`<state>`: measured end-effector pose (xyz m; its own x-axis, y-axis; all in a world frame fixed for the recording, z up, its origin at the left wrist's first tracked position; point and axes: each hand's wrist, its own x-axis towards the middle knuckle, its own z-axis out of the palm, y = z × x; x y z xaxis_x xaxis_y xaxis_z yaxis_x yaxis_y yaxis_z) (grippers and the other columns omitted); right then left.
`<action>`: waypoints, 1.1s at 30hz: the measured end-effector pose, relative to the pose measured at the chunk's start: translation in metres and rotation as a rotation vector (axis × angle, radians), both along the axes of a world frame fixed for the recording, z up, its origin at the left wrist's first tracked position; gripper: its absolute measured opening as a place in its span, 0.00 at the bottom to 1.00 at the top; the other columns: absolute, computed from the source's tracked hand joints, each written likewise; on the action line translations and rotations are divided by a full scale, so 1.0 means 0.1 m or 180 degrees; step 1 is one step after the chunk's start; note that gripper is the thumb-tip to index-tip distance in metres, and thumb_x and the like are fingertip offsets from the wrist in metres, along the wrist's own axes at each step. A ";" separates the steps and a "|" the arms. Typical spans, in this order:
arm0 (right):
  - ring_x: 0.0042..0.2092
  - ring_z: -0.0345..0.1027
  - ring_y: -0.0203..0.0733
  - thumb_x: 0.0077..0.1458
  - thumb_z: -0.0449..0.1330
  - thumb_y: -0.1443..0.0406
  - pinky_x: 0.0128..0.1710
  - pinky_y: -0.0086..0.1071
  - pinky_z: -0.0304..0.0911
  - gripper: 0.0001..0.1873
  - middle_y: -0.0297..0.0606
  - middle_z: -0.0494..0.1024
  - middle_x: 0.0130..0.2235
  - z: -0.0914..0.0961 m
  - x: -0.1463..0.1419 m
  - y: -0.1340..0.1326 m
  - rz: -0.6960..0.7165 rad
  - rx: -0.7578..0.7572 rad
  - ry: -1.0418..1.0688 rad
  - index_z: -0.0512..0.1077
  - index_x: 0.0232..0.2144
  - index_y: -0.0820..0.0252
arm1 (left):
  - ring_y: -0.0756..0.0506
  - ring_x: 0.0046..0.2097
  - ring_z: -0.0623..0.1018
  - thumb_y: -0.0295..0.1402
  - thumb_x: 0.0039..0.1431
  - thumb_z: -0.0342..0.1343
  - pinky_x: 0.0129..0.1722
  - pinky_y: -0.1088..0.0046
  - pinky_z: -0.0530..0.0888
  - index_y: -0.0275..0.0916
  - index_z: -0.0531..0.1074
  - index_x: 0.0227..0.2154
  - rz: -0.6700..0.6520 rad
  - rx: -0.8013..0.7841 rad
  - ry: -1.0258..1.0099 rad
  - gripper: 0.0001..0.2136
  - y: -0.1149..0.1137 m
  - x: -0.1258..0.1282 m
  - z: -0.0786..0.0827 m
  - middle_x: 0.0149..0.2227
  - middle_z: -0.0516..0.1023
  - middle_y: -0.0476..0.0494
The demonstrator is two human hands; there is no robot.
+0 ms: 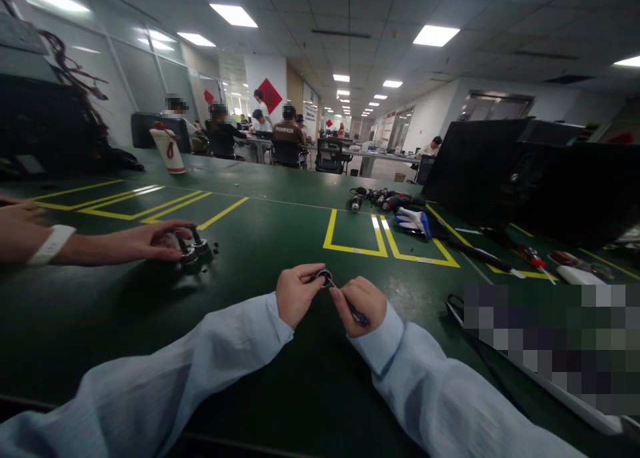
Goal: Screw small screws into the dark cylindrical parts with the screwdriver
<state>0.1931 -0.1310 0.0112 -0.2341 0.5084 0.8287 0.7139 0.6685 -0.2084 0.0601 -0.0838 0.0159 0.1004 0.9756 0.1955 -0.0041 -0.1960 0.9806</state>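
Observation:
My left hand (pixel 299 297) pinches a small dark metal ring (pixel 324 278) between thumb and fingers, above the green table. My right hand (pixel 365 305) is closed around a small screwdriver (pixel 358 315) with a dark purplish handle. Its thin shaft reaches to the ring, and the tip seems to touch the inside edge; the exact contact is too small to make out. To the left, another person's hand (pixel 165 241) with a white wristband rests on dark metal parts (pixel 196 248) with upright posts. Several tiny black pieces (pixel 216 247) lie beside those parts.
Yellow tape outlines (pixel 355 250) mark the green table (pixel 280 231). Blue-and-white gloves (pixel 414 222), dark tools (pixel 383 198) and a red-handled screwdriver (pixel 534 258) lie to the right. A blurred-out device (pixel 555 345) sits near right. A paper cup (pixel 169 150) stands at the far left.

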 end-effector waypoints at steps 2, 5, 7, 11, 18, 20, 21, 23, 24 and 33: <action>0.22 0.56 0.34 0.53 0.50 0.68 0.22 0.30 0.53 0.14 0.35 0.65 0.17 0.00 0.00 0.00 0.0011 -0.0050 0.0120 0.64 0.17 0.59 | 0.43 0.37 0.78 0.26 0.39 0.59 0.42 0.67 0.74 0.33 0.75 0.33 -0.0031 0.0003 0.0018 0.13 0.01 0.00 -0.01 0.35 0.78 0.40; 0.21 0.59 0.33 0.53 0.51 0.66 0.22 0.29 0.55 0.15 0.34 0.67 0.16 -0.01 0.00 0.00 -0.0061 -0.0216 0.0648 0.65 0.16 0.60 | 0.43 0.38 0.77 0.26 0.40 0.59 0.43 0.66 0.73 0.32 0.75 0.35 -0.0106 -0.0044 0.0006 0.15 0.01 0.00 -0.02 0.36 0.78 0.39; 0.21 0.61 0.33 0.53 0.51 0.64 0.23 0.28 0.57 0.16 0.34 0.69 0.17 -0.01 -0.01 0.00 -0.0166 -0.0519 0.1125 0.67 0.15 0.60 | 0.42 0.39 0.77 0.27 0.41 0.58 0.43 0.65 0.73 0.32 0.74 0.37 -0.0153 -0.0107 -0.0016 0.15 0.01 0.00 -0.02 0.36 0.78 0.39; 0.20 0.63 0.32 0.53 0.52 0.63 0.21 0.26 0.57 0.17 0.34 0.70 0.16 -0.02 -0.02 -0.02 -0.0240 -0.0884 0.1600 0.69 0.16 0.61 | 0.42 0.39 0.77 0.27 0.41 0.58 0.43 0.64 0.73 0.32 0.74 0.36 -0.0144 -0.0182 -0.0060 0.15 0.01 0.01 -0.02 0.34 0.79 0.40; 0.22 0.58 0.34 0.51 0.51 0.68 0.22 0.29 0.54 0.11 0.37 0.68 0.18 -0.09 -0.02 0.02 0.0136 0.0206 0.0054 0.67 0.19 0.62 | 0.44 0.35 0.78 0.25 0.43 0.56 0.38 0.68 0.75 0.32 0.75 0.33 0.0031 -0.0035 0.0071 0.12 0.02 0.01 -0.01 0.34 0.79 0.40; 0.22 0.57 0.34 0.50 0.52 0.69 0.22 0.29 0.54 0.09 0.36 0.68 0.19 -0.10 -0.02 0.02 0.0156 0.0286 -0.0024 0.66 0.20 0.62 | 0.44 0.35 0.78 0.25 0.43 0.55 0.37 0.68 0.76 0.32 0.75 0.33 0.0011 -0.0006 0.0091 0.11 0.02 0.00 -0.02 0.35 0.79 0.40; 0.22 0.57 0.34 0.50 0.52 0.69 0.22 0.28 0.54 0.09 0.36 0.68 0.19 -0.10 -0.02 0.03 0.0146 0.0287 -0.0011 0.66 0.20 0.62 | 0.44 0.35 0.78 0.25 0.43 0.55 0.37 0.69 0.76 0.32 0.75 0.33 -0.0004 0.0009 0.0089 0.11 0.03 0.00 -0.02 0.35 0.79 0.40; 0.22 0.58 0.34 0.50 0.52 0.69 0.22 0.28 0.54 0.08 0.36 0.68 0.19 -0.10 -0.01 0.02 0.0119 0.0260 0.0036 0.66 0.21 0.61 | 0.44 0.35 0.78 0.25 0.42 0.55 0.37 0.69 0.76 0.32 0.75 0.33 -0.0035 0.0022 0.0068 0.12 0.03 0.00 -0.02 0.34 0.79 0.41; 0.23 0.58 0.34 0.50 0.52 0.69 0.22 0.28 0.54 0.08 0.36 0.68 0.19 -0.10 -0.01 0.02 0.0104 0.0255 0.0040 0.66 0.20 0.61 | 0.44 0.35 0.78 0.25 0.42 0.56 0.37 0.69 0.76 0.32 0.75 0.33 -0.0045 0.0021 0.0056 0.12 0.03 0.00 -0.02 0.34 0.79 0.41; 0.22 0.58 0.34 0.51 0.52 0.68 0.22 0.28 0.54 0.10 0.35 0.68 0.18 -0.10 0.00 0.03 0.0066 0.0278 -0.0025 0.66 0.19 0.61 | 0.45 0.32 0.78 0.25 0.42 0.56 0.35 0.70 0.76 0.31 0.75 0.31 -0.0063 0.0012 0.0145 0.10 0.05 -0.01 -0.02 0.30 0.79 0.41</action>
<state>0.1930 -0.1278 0.0008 -0.2505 0.4292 0.8678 0.7011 0.6985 -0.1431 0.0590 -0.0787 0.0138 0.1287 0.9726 0.1939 0.0368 -0.2001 0.9791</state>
